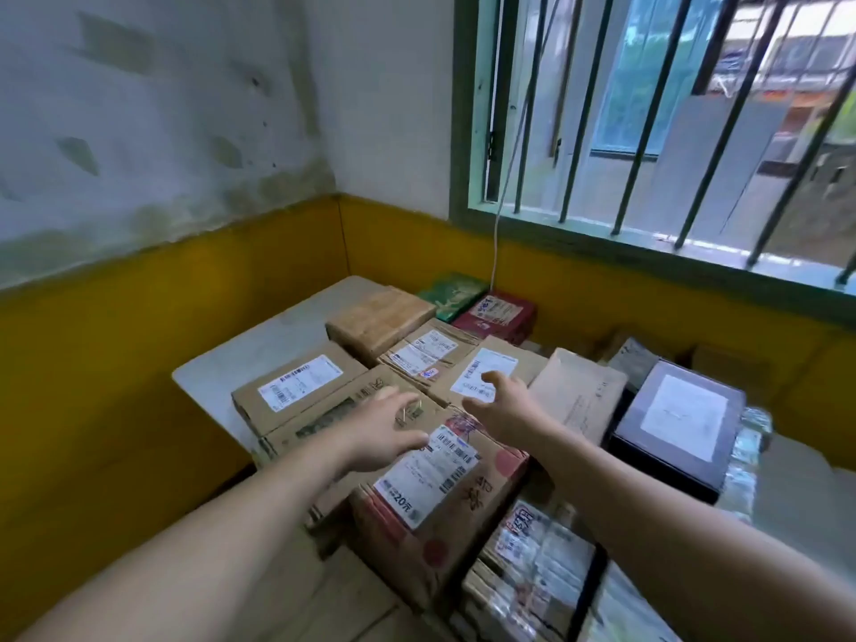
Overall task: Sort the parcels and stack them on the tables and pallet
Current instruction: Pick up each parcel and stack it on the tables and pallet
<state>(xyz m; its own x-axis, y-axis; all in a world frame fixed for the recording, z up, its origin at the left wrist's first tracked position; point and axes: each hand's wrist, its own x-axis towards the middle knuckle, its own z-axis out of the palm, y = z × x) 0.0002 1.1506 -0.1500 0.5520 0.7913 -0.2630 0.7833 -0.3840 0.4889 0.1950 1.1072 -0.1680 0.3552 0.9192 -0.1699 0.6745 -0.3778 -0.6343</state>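
Parcels (296, 382) crowd the table (259, 345), left margin showing; left hand (384, 428) and right hand (505, 405) reach over them, fingers spread.

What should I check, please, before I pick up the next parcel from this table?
1. Hands free: left hand and right hand hold nothing, fingers spread. Ok.
2. Which parcel is meant: the hands hang over the red-printed box and the labelled box behind it. Cannot tell.
3. Nothing stacked on top of those two boxes. Ok.
4. Labels face up on both. Ok.
5. Room to set down: bare table at the far left. Ok.
6. Support under the red-printed box's near end: hidden. Cannot tell.
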